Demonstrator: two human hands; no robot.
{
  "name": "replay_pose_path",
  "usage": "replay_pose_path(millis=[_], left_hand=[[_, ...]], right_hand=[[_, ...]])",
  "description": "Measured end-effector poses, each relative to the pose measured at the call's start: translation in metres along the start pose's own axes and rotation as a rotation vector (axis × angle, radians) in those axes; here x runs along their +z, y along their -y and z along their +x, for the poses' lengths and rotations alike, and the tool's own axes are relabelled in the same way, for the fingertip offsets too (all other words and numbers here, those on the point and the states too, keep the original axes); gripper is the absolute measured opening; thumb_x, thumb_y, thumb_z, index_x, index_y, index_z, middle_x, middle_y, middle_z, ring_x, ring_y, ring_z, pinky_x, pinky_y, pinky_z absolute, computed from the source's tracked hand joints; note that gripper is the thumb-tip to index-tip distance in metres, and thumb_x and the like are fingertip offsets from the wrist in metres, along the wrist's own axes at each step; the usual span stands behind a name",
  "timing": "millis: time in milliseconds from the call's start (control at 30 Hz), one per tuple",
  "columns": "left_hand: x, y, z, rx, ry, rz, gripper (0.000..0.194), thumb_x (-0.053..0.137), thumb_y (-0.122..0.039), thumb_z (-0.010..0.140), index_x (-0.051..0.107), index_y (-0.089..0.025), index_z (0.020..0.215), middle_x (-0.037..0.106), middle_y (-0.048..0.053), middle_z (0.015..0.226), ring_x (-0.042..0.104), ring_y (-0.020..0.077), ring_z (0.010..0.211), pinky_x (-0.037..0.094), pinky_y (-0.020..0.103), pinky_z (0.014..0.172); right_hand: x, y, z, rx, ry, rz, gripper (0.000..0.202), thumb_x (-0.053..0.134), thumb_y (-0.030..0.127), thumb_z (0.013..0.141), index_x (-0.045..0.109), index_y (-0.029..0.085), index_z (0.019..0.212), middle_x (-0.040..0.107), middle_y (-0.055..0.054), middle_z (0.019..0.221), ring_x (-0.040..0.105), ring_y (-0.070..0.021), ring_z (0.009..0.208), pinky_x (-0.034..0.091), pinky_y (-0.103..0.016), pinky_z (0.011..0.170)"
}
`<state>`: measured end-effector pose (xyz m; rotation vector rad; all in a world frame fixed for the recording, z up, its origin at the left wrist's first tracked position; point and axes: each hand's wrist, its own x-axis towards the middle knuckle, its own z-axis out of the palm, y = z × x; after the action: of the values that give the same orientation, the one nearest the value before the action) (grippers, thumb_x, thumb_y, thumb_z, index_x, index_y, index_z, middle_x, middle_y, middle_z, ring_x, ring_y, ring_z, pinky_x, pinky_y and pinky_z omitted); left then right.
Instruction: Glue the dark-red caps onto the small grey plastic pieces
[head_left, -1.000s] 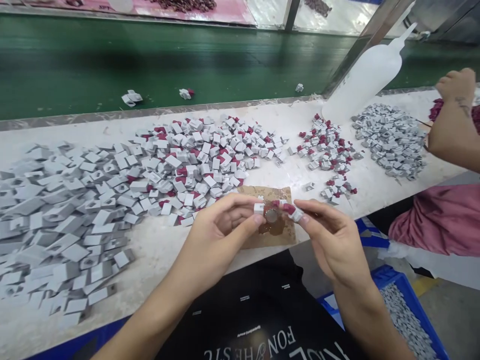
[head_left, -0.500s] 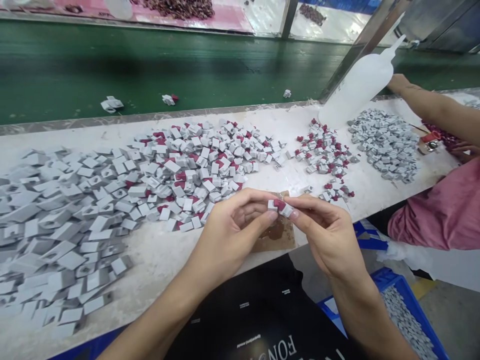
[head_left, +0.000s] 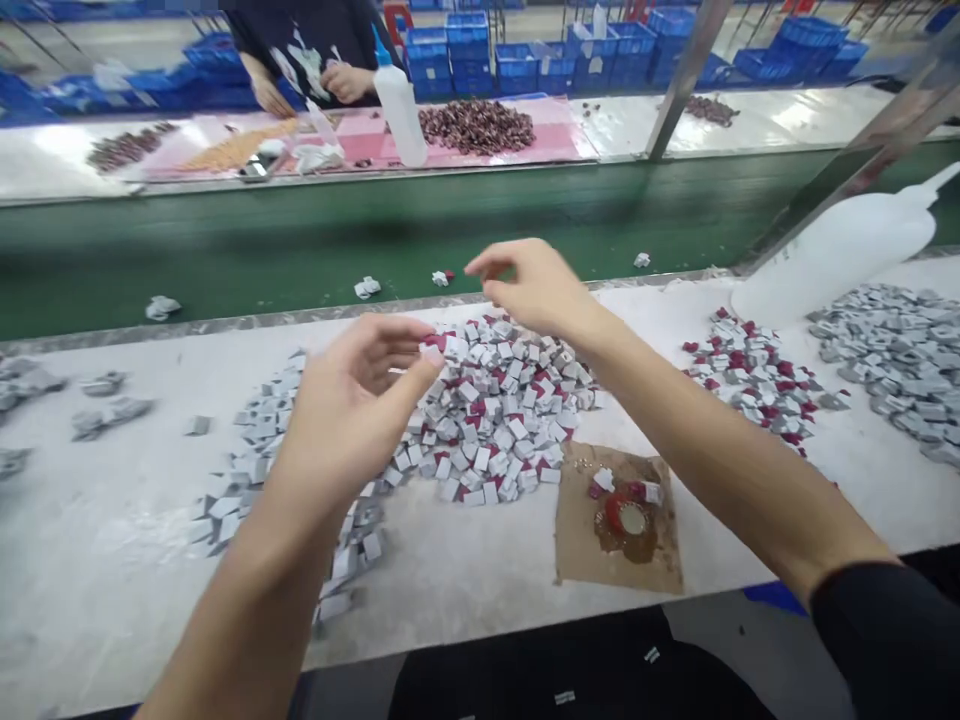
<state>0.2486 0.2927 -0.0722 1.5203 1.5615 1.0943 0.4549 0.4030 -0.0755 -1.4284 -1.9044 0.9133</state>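
Left hand (head_left: 352, 400): I see it raised above the counter (head_left: 112, 540), fingers loosely curled, thumb out; a small pale bit shows at the fingertips, too blurred to tell if held.
Right hand (head_left: 536, 285): reached out over the far edge of the pile, thumb and forefinger pinched narrow; I cannot tell whether anything sits between them.
Pile (head_left: 502, 410): grey and red pieces heaped on the counter, under and between both hands.
Card (head_left: 615, 545): brown, near the counter's front edge, with a red ring (head_left: 626, 515) and a few pieces on it.
Belt (head_left: 225, 250): green, behind the counter, some loose pieces on it.
Bottle (head_left: 832, 260): white, tilted, far right.
Across the belt: another person's hands (head_left: 345, 80) at a pink mat.
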Motion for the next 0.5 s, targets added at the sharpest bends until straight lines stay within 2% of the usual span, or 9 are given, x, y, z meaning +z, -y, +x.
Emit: replay_pose_path(millis=[67,100,167,233,267,333,433,467,500], left_hand=[[-0.003,0.001,0.018,-0.033,-0.064,0.055,0.017,0.085,-0.037,0.092,0.077,-0.031,0.105,0.085,0.004,0.113,0.08,0.0299,0.112,0.069,0.05,0.107],[-0.002,0.001,0.026,-0.047,-0.07,0.078,0.017,0.084,-0.036,0.092,0.076,-0.03,0.105,0.085,0.004,0.114,0.079,0.0304,0.113,0.068,0.051,0.107],[0.001,-0.002,0.042,-0.056,-0.073,0.123,0.016,0.084,-0.032,0.093,0.076,-0.027,0.106,0.084,0.007,0.114,0.079,0.0312,0.113,0.067,0.052,0.105],[0.008,-0.007,0.059,-0.058,-0.076,0.165,0.014,0.084,-0.026,0.096,0.077,-0.024,0.107,0.083,0.008,0.114,0.078,0.0306,0.115,0.067,0.051,0.105],[0.013,-0.009,0.071,-0.064,-0.068,0.183,0.014,0.084,-0.022,0.098,0.077,-0.022,0.109,0.082,0.009,0.115,0.078,0.0296,0.116,0.066,0.05,0.106],[0.028,-0.013,0.099,-0.091,-0.022,0.209,0.016,0.085,-0.022,0.103,0.078,-0.019,0.118,0.081,0.009,0.121,0.078,0.0271,0.117,0.067,0.049,0.108],[0.068,-0.014,0.149,-0.17,0.131,0.223,0.033,0.081,-0.039,0.112,0.076,-0.017,0.136,0.078,0.011,0.137,0.079,0.0269,0.119,0.07,0.049,0.104],[0.084,-0.013,0.165,-0.196,0.189,0.222,0.038,0.08,-0.042,0.113,0.075,-0.018,0.142,0.077,0.012,0.141,0.079,0.0279,0.121,0.07,0.05,0.104],[0.102,-0.011,0.18,-0.219,0.243,0.221,0.041,0.08,-0.043,0.113,0.074,-0.018,0.144,0.076,0.013,0.145,0.078,0.029,0.123,0.07,0.051,0.105]], right_hand=[[0.028,0.006,0.059,0.008,0.04,-0.118,0.035,0.077,0.0,0.102,0.086,0.016,0.132,0.083,-0.011,0.149,0.078,-0.0259,0.135,0.058,-0.042,0.124],[0.042,0.009,0.079,0.005,0.059,-0.13,0.029,0.081,0.007,0.104,0.084,0.016,0.131,0.082,-0.011,0.15,0.077,-0.0268,0.136,0.059,-0.045,0.124],[0.062,0.012,0.103,0.01,0.089,-0.117,0.03,0.081,0.031,0.111,0.08,0.014,0.136,0.078,-0.011,0.15,0.078,-0.0269,0.132,0.063,-0.047,0.119],[0.065,0.009,0.111,0.04,0.102,-0.114,0.041,0.076,0.047,0.116,0.077,0.015,0.142,0.075,-0.011,0.149,0.079,-0.0265,0.125,0.067,-0.048,0.112],[0.06,0.006,0.11,0.066,0.1,-0.115,0.044,0.075,0.048,0.116,0.075,0.015,0.146,0.074,-0.012,0.15,0.079,-0.0269,0.125,0.068,-0.049,0.11],[0.036,-0.007,0.105,0.129,0.086,-0.119,0.044,0.077,0.045,0.115,0.073,0.016,0.149,0.074,-0.013,0.151,0.078,-0.0281,0.126,0.068,-0.05,0.108],[-0.025,-0.031,0.082,0.241,0.03,-0.115,0.037,0.08,0.039,0.114,0.076,0.013,0.14,0.08,-0.01,0.138,0.081,-0.0259,0.117,0.07,-0.047,0.103],[-0.047,-0.038,0.069,0.276,0.001,-0.109,0.03,0.082,0.032,0.112,0.079,0.013,0.135,0.083,-0.01,0.129,0.082,-0.0238,0.11,0.07,-0.045,0.1],[-0.068,-0.045,0.052,0.3,-0.036,-0.1,0.024,0.081,0.02,0.111,0.081,0.008,0.131,0.086,-0.012,0.121,0.082,-0.0219,0.104,0.068,-0.043,0.101]])
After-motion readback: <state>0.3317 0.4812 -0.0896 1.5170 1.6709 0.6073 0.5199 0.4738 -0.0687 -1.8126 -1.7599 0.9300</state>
